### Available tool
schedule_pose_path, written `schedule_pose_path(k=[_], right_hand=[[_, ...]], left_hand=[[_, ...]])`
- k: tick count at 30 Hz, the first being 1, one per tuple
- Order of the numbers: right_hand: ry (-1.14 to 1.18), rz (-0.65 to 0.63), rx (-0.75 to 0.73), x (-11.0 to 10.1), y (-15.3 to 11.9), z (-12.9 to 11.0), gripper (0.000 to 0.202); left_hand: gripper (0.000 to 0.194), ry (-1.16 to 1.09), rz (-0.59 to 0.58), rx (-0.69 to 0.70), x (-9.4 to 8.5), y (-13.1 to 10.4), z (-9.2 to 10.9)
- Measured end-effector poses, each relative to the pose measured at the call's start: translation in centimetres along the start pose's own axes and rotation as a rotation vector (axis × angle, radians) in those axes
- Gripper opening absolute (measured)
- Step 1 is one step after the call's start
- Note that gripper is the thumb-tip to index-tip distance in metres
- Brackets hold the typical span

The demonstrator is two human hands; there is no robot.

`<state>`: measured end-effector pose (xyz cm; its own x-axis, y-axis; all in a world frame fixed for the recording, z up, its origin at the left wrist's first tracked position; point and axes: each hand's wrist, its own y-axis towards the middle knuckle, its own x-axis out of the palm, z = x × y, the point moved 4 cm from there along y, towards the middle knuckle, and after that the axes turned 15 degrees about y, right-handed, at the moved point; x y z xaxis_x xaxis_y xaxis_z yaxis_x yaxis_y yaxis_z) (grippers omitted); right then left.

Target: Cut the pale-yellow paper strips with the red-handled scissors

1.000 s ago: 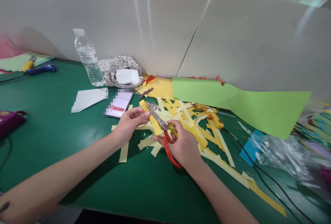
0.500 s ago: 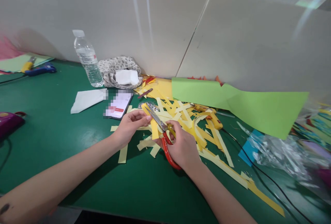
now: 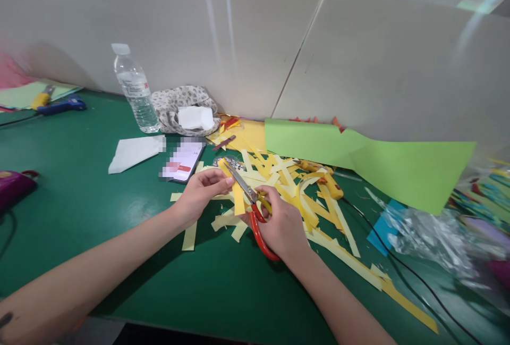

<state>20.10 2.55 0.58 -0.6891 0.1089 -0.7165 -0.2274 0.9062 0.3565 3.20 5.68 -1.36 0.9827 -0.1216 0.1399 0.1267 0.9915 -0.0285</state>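
Observation:
Between its thumb and fingers, my left hand pinches a yellow paper strip. My right hand is wrapped round the red handles of the scissors. The scissor blades lie along the strip, pointing up and left, close to my left thumb. It is too small to tell whether the blades are fully closed. Behind and to the right of the hands, many yellow and pale strips lie in a loose heap on the green table.
A water bottle, spotted cloth pouch, white tissue and phone stand or lie at back left. A green sheet leans behind the heap. A yellow glue gun, its black cord and clear plastic are at right.
The scissor blades look slightly closer together than before. Both hands stay in nearly the same place, still holding the strip and the scissors.

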Motion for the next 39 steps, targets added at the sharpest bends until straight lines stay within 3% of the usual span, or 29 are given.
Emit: schedule_pose_path(k=[14, 25, 39], right_hand=[[-0.025, 0.014, -0.025, -0.08, -0.02, -0.09, 0.042], [-0.043, 0.022, -0.042, -0.39, 0.03, -0.35, 0.043], [-0.043, 0.044, -0.061, -0.31, 0.04, -0.28, 0.040]], left_hand=[[0.016, -0.022, 0.003, -0.010, -0.04, 0.00, -0.09], [0.012, 0.062, -0.087, 0.019, 0.53, -0.20, -0.15], [0.014, 0.060, -0.067, 0.008, 0.58, -0.24, -0.10]])
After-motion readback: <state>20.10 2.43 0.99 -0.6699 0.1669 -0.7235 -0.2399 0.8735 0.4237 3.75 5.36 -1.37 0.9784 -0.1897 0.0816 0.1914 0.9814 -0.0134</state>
